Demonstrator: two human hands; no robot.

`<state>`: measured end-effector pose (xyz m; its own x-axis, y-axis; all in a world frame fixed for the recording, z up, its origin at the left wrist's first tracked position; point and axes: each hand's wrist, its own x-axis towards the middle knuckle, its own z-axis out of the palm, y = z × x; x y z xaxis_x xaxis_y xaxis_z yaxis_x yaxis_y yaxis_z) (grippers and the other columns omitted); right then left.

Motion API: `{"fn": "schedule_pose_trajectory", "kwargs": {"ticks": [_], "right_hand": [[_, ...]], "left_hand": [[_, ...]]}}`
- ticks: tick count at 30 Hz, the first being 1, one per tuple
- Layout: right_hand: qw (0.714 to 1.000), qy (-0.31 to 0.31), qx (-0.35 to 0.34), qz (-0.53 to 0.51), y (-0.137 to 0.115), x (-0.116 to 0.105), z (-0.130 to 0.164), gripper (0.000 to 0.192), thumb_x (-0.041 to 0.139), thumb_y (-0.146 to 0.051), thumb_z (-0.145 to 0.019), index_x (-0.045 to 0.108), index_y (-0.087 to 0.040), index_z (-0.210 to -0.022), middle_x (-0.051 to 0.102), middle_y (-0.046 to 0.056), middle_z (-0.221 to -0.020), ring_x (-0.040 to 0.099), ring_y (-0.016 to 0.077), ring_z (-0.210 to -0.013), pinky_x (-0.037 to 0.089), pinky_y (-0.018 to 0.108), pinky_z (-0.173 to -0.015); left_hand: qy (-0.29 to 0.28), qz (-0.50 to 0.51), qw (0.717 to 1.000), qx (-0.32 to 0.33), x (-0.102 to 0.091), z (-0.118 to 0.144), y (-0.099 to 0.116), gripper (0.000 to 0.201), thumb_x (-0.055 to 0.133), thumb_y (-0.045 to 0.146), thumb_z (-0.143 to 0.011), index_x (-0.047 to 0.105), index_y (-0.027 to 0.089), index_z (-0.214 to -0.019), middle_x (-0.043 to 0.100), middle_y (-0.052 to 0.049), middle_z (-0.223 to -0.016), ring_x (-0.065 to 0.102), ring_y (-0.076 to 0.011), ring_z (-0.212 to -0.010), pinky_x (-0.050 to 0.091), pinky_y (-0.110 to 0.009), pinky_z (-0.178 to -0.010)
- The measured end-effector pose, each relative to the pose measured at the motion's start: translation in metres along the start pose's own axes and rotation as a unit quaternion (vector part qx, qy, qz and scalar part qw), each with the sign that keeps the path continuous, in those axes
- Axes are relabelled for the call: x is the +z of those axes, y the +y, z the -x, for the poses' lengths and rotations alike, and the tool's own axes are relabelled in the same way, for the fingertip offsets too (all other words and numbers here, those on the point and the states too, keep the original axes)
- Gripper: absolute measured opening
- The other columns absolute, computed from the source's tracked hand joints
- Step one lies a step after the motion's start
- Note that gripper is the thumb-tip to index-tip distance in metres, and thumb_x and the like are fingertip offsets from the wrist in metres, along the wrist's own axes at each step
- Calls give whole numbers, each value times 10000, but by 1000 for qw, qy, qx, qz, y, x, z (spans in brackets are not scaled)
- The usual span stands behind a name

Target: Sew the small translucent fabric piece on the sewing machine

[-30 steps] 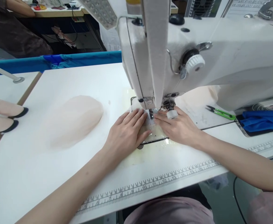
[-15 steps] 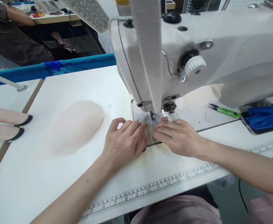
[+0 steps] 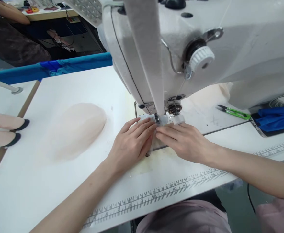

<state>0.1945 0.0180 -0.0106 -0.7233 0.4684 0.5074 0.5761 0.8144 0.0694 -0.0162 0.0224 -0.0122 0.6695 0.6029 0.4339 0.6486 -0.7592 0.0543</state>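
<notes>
At the needle of a white sewing machine (image 3: 129, 64), both my hands are close together on the bed. My left hand (image 3: 132, 140), fingers bent and bunched, presses and pinches a thin, sheer piece of fabric (image 3: 153, 142) just left of the presser foot (image 3: 157, 119). My right hand (image 3: 183, 140) grips the same fabric from the right, its fingertips almost touching the left ones. A white band (image 3: 179, 119) is around one right finger. Most of the fabric is hidden beneath my fingers.
A pale sheer fabric piece (image 3: 83, 129) lies left on the white table. More pale fabric (image 3: 212, 94) is behind the needle area. Green thread snips (image 3: 234, 112) and a blue cloth (image 3: 278, 119) lie right. A printed ruler (image 3: 156, 197) runs along the front edge. Another person's arm (image 3: 13, 13) shows far left.
My hands have shifted slightly forward and closer together at the presser foot. A whitish edge now shows left of the foot. The view has tilted and moved nearer the machine.
</notes>
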Motion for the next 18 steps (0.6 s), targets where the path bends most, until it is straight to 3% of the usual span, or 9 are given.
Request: {"fn": "schedule_pose_trajectory", "kwargs": {"ticks": [3, 7, 14, 18], "right_hand": [[998, -46, 35, 5, 5, 4, 4, 342, 362, 20, -856, 650, -97, -998, 676, 117, -1099, 595, 194, -878, 461, 313, -705], [994, -85, 71, 4, 14, 8, 5, 309, 394, -4, -845, 630, -124, -1005, 677, 103, -1105, 570, 227, -968, 445, 343, -763], [995, -59, 65, 41, 21, 11, 1, 189, 467, -83, -857, 636, -140, -920, 712, 96, -977, 557, 236, -1067, 404, 374, -899], [994, -64, 71, 51, 22, 9, -1, 184, 470, -143, -910, 652, -172, -918, 714, 75, -1038, 563, 224, -1090, 405, 376, -924]], "left_hand": [[-14, 11, 1000, -20, 3, -1, 1, 292, 478, 153, -914, 602, 113, -1175, 667, -124, -1141, 615, -242, -1065, 451, -450, -994], [-32, 1, 999, -28, 4, 0, 5, 271, 494, 199, -912, 665, 155, -1117, 656, -127, -1136, 604, -272, -1050, 462, -494, -964], [-37, -51, 998, 0, 3, 1, 12, 363, 507, 266, -930, 580, 127, -1257, 640, -132, -1245, 551, -280, -1229, 350, -527, -1113], [-41, -72, 997, 0, 2, 0, 14, 379, 512, 302, -934, 571, 116, -1258, 632, -139, -1248, 559, -287, -1217, 349, -545, -1112]]}}
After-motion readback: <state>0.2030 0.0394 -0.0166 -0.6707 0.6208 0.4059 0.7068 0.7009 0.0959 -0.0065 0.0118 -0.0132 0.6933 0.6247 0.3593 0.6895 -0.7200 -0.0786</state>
